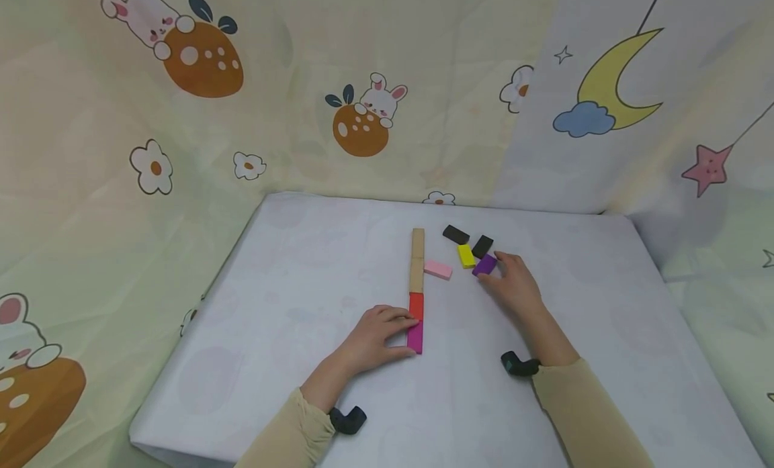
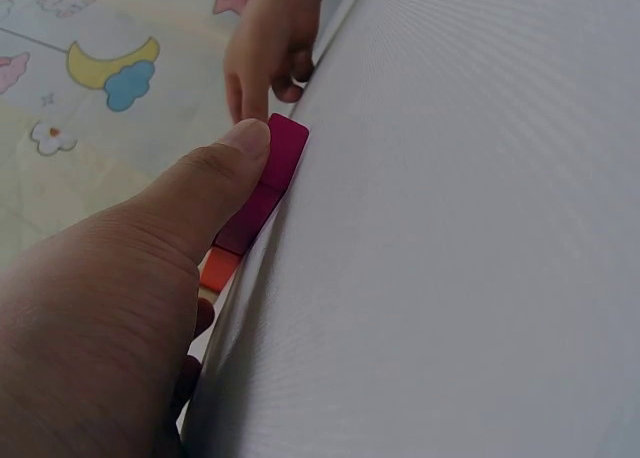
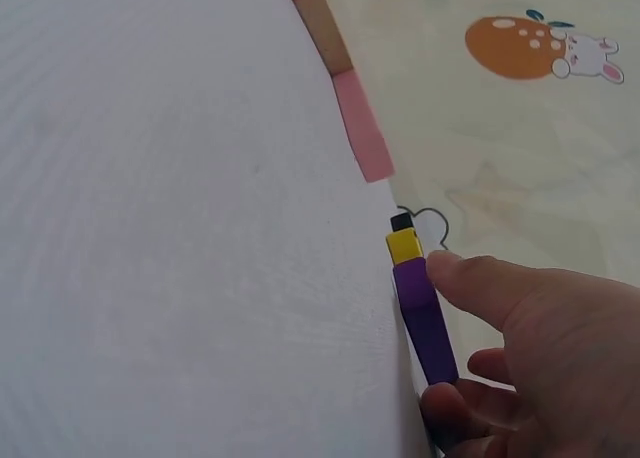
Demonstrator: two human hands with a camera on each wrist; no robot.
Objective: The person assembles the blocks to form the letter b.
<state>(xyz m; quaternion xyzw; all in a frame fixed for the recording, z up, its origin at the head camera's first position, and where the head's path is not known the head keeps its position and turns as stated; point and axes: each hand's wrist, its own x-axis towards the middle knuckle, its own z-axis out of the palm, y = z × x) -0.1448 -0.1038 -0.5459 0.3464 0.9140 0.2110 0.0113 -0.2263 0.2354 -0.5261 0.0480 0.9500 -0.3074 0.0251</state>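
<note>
In the head view my left hand (image 1: 376, 337) pinches the magenta block (image 1: 415, 338) with its thumb at the near end and fingertips at the far end. This block is the near end of a straight row: a red block (image 1: 416, 306) adjoins it, then two plain wooden blocks (image 1: 417, 274). To the right, my right hand (image 1: 514, 287) holds the purple block (image 1: 484, 264) between thumb and fingers; the right wrist view shows the thumb on one end of the purple block (image 3: 427, 328). A yellow block (image 1: 465, 256) lies close beside it.
Two black blocks (image 1: 456, 234) lie behind the yellow one. A pink block (image 1: 438, 270) lies crosswise just right of the wooden blocks. The white table (image 1: 290, 253) meets a patterned cloth backdrop (image 1: 290, 99). Each wrist wears a black device (image 1: 348, 421).
</note>
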